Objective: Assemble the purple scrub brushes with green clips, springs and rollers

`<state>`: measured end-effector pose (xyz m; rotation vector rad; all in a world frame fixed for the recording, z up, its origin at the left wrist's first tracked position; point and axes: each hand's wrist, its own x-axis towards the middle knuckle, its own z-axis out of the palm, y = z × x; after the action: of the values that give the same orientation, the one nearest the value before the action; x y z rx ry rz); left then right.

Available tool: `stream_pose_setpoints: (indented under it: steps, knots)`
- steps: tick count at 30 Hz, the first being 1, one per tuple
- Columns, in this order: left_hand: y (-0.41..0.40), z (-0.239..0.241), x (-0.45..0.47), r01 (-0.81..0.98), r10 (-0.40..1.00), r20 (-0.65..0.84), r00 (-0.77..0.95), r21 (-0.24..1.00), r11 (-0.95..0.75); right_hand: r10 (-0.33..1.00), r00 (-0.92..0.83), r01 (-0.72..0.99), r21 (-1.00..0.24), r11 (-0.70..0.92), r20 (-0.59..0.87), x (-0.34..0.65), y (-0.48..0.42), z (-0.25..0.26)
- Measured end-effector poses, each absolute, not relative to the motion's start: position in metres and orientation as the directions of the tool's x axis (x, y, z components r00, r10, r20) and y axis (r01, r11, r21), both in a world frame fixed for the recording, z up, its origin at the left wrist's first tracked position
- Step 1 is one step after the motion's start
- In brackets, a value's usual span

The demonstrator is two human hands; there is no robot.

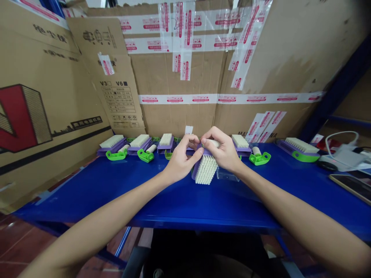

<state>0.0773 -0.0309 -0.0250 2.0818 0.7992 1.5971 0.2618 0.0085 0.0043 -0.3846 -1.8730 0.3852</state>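
Both hands meet at the middle of the blue table, a little above its surface. My left hand (182, 159) is closed, thumb and fingers gripping the upper left of a purple brush (206, 170). The brush is tilted, its cream bristles facing me and downward. My right hand (225, 151) is closed with a short white roller (213, 143) between thumb and fingers, at the top end of the brush. The fingers hide where roller and brush body meet. Behind the brush stands a clear plastic box (228, 175), partly covered by my right hand.
Along the back lie purple brushes (140, 143), several with green end pieces (145, 155) and white rollers (256, 151) in front. A brush with a green end (300, 149) lies at right, near a white charger (343, 158) and a phone (352, 187). Taped cardboard (179, 112) walls the back.
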Motion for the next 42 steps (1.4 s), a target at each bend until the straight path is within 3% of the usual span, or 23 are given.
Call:
stream_pose_setpoints:
  steps: [12,17,23,36,42]
  knots:
    - [-0.03,-0.028,0.069,0.275,0.618,0.766,0.177,0.564,-0.778,0.476,-0.322,0.103,-0.47,0.877,0.818,0.266,0.007,0.003]
    - [-0.029,-0.026,0.065,0.333,0.599,0.778,0.187,0.523,-0.784,0.437,-0.379,0.166,-0.404,0.9,0.816,0.272,0.014,0.002]
    - [-0.027,-0.028,0.062,0.309,0.653,0.739,0.164,0.591,-0.746,0.396,-0.448,0.239,-0.319,0.917,0.802,0.275,0.02,0.0]
    - [-0.027,-0.026,0.061,0.31,0.658,0.741,0.136,0.599,-0.738,0.282,-0.493,0.221,-0.195,0.956,0.823,0.272,0.012,0.001]
    - [-0.03,-0.024,0.062,0.359,0.662,0.74,0.124,0.588,-0.725,0.343,-0.464,0.224,-0.267,0.938,0.817,0.272,0.014,-0.001]
